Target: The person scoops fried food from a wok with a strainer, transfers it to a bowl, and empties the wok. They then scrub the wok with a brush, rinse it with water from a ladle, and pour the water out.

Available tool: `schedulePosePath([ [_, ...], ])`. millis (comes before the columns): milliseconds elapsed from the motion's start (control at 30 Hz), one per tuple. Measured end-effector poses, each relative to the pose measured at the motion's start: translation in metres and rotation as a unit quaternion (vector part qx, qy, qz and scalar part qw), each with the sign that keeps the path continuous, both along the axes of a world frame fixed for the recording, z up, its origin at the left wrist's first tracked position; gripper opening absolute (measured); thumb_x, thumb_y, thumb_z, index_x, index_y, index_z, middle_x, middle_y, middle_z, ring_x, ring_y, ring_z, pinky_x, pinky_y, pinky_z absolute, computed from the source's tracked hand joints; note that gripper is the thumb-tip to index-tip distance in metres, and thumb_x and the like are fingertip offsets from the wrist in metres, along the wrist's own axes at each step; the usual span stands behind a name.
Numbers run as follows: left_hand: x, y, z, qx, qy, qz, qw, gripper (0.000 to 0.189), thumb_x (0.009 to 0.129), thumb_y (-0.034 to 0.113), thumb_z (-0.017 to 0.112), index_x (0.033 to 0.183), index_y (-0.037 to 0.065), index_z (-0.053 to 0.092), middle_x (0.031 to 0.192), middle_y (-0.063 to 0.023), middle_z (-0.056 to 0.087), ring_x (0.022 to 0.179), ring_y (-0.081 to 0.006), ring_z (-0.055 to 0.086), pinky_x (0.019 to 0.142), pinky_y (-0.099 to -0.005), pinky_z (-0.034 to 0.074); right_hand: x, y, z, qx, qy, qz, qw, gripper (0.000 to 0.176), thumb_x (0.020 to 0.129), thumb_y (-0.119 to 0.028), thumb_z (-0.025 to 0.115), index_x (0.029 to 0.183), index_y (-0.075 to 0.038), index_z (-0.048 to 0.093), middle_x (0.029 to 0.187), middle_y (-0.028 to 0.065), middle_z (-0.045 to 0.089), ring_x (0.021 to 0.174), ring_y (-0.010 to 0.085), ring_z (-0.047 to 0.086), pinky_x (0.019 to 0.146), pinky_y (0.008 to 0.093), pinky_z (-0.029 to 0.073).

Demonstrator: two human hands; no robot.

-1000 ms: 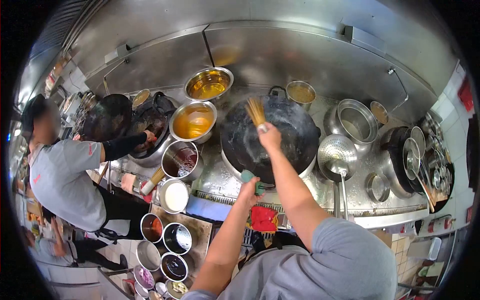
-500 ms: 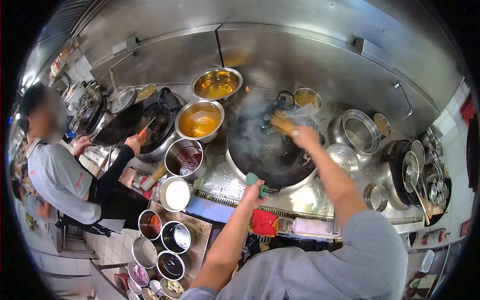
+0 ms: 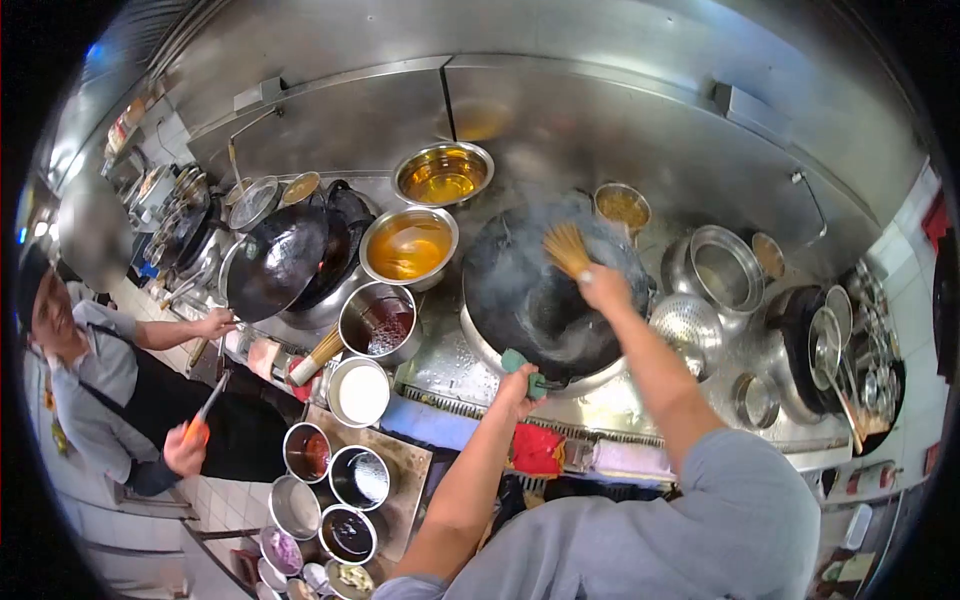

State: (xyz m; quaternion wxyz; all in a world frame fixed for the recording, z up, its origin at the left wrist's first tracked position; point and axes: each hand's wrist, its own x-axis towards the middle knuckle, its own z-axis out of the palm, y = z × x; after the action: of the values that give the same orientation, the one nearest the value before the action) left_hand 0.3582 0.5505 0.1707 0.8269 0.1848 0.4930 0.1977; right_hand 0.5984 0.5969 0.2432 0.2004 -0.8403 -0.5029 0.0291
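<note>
Steam rises from a large black wok (image 3: 500, 315) on the burner before me. My right hand (image 3: 604, 288) is closed around the base of a bamboo wok brush (image 3: 568, 250), whose splayed bristles are over the far part of the wok. At the near rim, my left hand (image 3: 520, 388) grips a folded green cloth (image 3: 514, 361) at the wok's handle. The cloth and fingers partly hide that handle. A wet sheen shows inside the wok.
Two bowls of amber liquid, the nearer one a metal bowl (image 3: 409, 247), stand left of the wok. A perforated strainer (image 3: 686, 322) lies to its right. At far left a co-worker holds another wok (image 3: 275, 262) and an orange-handled tool (image 3: 197, 431). Sauce pots (image 3: 359, 391) line the near left.
My brush stays over the wok's far part, its bristles now more upright. The co-worker has drawn the orange-handled tool out and down, and their wok shows its inside more. The view has shifted slightly.
</note>
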Motion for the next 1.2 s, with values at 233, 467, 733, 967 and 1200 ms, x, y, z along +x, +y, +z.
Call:
schedulePosePath([
  [233,0.006,-0.006,0.002,0.020,0.003,-0.013,1.000,0.021,0.077,0.020,0.056,0.091,0.007,0.047,0.079,-0.0083,0.052,0.064,-0.0211,0.052,0.048,-0.0342,0.046,-0.093,-0.087,-0.007,0.020,0.209,0.136,0.968,0.042,0.073,-0.026,0.065,0.112,-0.013,0.059,0.091,0.0163,0.064,0.086,0.0313,0.061,0.075,0.0364,0.048],
  [467,0.015,-0.008,0.009,0.026,0.045,0.033,0.998,0.023,0.077,0.021,0.057,0.093,0.007,0.047,0.080,-0.0082,0.051,0.066,-0.0216,0.050,0.052,-0.0350,0.044,-0.065,0.037,0.001,0.170,0.355,-0.051,0.918,0.039,0.075,-0.025,0.062,0.111,-0.009,0.057,0.072,0.0117,0.065,0.048,0.0221,0.059,0.051,0.0329,0.048],
  [733,0.011,-0.009,0.008,0.051,0.037,0.068,0.996,0.030,0.076,0.020,0.058,0.100,0.008,0.044,0.086,-0.0081,0.050,0.071,-0.0215,0.051,0.050,-0.0376,0.044,-0.034,-0.153,0.046,-0.175,0.185,0.196,0.947,0.038,0.075,-0.031,0.063,0.108,-0.011,0.060,0.103,0.0114,0.062,0.095,0.0289,0.059,0.084,0.0369,0.045],
  [967,0.006,-0.007,0.010,0.048,0.040,0.058,0.996,0.025,0.077,0.021,0.058,0.095,0.009,0.046,0.082,-0.0071,0.049,0.069,-0.0208,0.049,0.056,-0.0381,0.044,0.039,-0.017,0.029,-0.105,-0.079,0.058,0.990,0.020,0.074,-0.020,0.054,0.092,-0.015,0.062,0.087,0.0146,0.063,0.080,0.0336,0.061,0.068,0.0437,0.049],
  [1200,0.005,-0.001,0.007,0.060,0.052,0.019,0.997,0.023,0.080,0.022,0.056,0.092,0.006,0.047,0.078,-0.0077,0.050,0.066,-0.0204,0.050,0.052,-0.0356,0.046,-0.061,-0.090,-0.022,-0.004,0.017,0.119,0.993,0.027,0.075,-0.024,0.057,0.101,-0.016,0.061,0.094,0.0144,0.062,0.083,0.0351,0.060,0.074,0.0443,0.049],
])
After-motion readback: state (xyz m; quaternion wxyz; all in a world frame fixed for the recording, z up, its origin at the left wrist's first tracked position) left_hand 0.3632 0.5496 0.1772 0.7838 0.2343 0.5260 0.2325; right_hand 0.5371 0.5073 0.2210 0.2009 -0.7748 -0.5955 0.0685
